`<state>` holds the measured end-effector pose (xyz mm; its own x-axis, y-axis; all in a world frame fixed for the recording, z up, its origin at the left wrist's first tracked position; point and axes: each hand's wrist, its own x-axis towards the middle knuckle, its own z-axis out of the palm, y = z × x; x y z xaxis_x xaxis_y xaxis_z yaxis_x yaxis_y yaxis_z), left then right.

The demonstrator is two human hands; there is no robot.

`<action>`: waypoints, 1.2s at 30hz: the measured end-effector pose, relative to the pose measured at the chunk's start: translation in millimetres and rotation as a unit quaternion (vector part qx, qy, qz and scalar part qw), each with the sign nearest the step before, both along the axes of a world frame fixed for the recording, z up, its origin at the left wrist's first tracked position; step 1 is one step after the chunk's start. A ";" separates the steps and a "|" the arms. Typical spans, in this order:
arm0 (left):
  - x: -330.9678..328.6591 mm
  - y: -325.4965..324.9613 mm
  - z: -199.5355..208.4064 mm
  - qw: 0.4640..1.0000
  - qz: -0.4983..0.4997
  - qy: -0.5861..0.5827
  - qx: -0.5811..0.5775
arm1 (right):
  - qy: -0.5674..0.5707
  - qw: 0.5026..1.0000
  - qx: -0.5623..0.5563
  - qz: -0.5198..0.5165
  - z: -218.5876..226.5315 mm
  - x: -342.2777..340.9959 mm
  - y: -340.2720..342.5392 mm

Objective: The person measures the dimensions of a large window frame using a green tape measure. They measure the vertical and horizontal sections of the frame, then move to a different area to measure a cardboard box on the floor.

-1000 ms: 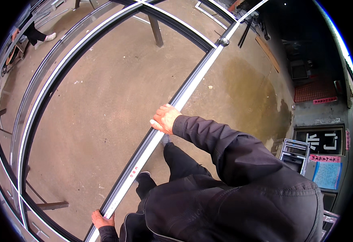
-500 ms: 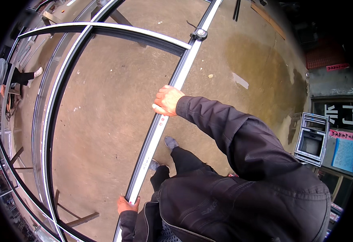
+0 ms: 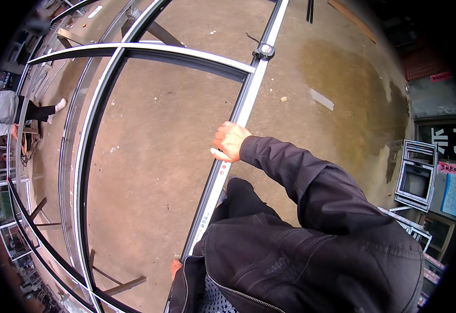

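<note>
A large white-and-black window frame [image 3: 104,78] with crossing bars fills the left and middle of the view. My right hand [image 3: 230,142] is closed round its near long rail [image 3: 207,208], fingers over the far side and thumb along the near side. Lower on the same rail, my left hand [image 3: 175,268] shows only in part at its far edge. Jacket and rail hide the rest of that hand. A black tape measure [image 3: 264,51] sits on the rail beyond my right hand, close to where a crossbar joins.
Supports [image 3: 126,285] stand under the frame on the concrete floor [image 3: 149,151]. Another person [image 3: 16,112] is at the far left. Smaller window frames [image 3: 415,175] lean at the right wall. A wooden strip [image 3: 352,20] and dark bars [image 3: 309,10] lie at the top right.
The view has shifted, so the frame appears lower and further right. My right hand keeps its place on the rail. My jacket now covers more of my left hand, and my feet are more hidden.
</note>
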<state>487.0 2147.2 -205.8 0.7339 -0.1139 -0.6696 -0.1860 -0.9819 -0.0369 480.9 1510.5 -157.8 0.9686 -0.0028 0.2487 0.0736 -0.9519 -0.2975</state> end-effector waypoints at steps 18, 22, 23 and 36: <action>-4.2 -81.8 72.2 1.000 -0.010 -0.025 0.012 | 0.037 0.999 -0.032 0.014 14.9 4.6 3.0; -2.3 -86.2 75.5 1.000 -0.003 -0.024 0.007 | 0.067 0.997 -0.042 0.011 16.4 6.9 9.0; -1.3 -84.1 72.7 1.000 -0.007 -0.022 0.005 | 0.079 0.996 -0.044 0.009 16.8 7.2 13.5; -16.3 -46.8 87.2 0.983 0.008 -0.043 -0.179 | 0.104 0.986 -0.028 0.126 8.7 -7.3 280.0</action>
<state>470.6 2100.3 -118.7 0.7896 -0.3184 -0.5245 -0.1818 -0.9378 0.2956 473.5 1790.5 -149.2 0.9667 0.2532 0.0379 0.2536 -0.9265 -0.2780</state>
